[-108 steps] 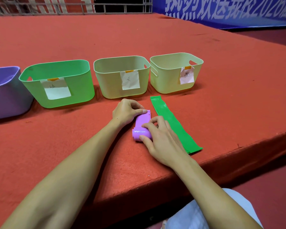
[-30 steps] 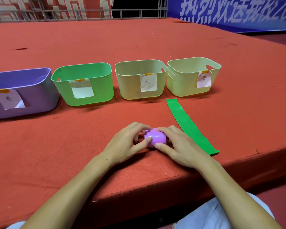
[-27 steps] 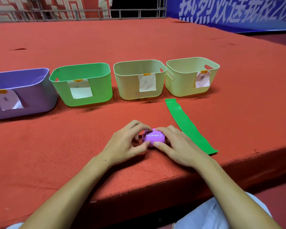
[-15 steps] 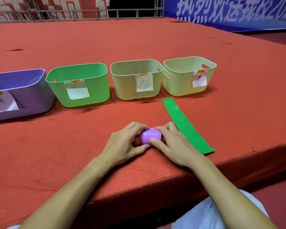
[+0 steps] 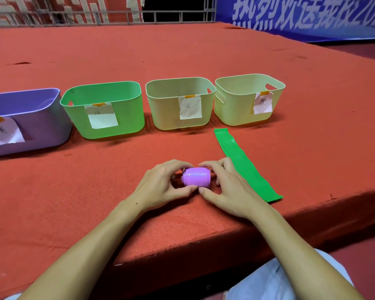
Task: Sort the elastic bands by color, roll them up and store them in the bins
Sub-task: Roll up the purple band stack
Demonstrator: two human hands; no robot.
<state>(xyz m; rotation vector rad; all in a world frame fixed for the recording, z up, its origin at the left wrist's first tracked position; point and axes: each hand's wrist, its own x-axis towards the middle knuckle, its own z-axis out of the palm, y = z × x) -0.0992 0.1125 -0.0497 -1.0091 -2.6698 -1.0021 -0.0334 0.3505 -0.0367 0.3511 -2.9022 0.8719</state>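
Together, left hand [image 5: 160, 185] and right hand [image 5: 230, 189] fingers pinch the rolled purple band [image 5: 196, 176].

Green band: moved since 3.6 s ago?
No. The green band lies flat with its far end just below the gap between the two beige bins, as before; only the camera shifted.

Ahead: four bins [image 5: 178, 105] in a row block reach.
Right: flat green band [image 5: 245, 165] (low, passable).
Left: open red cloth [image 5: 74, 191].
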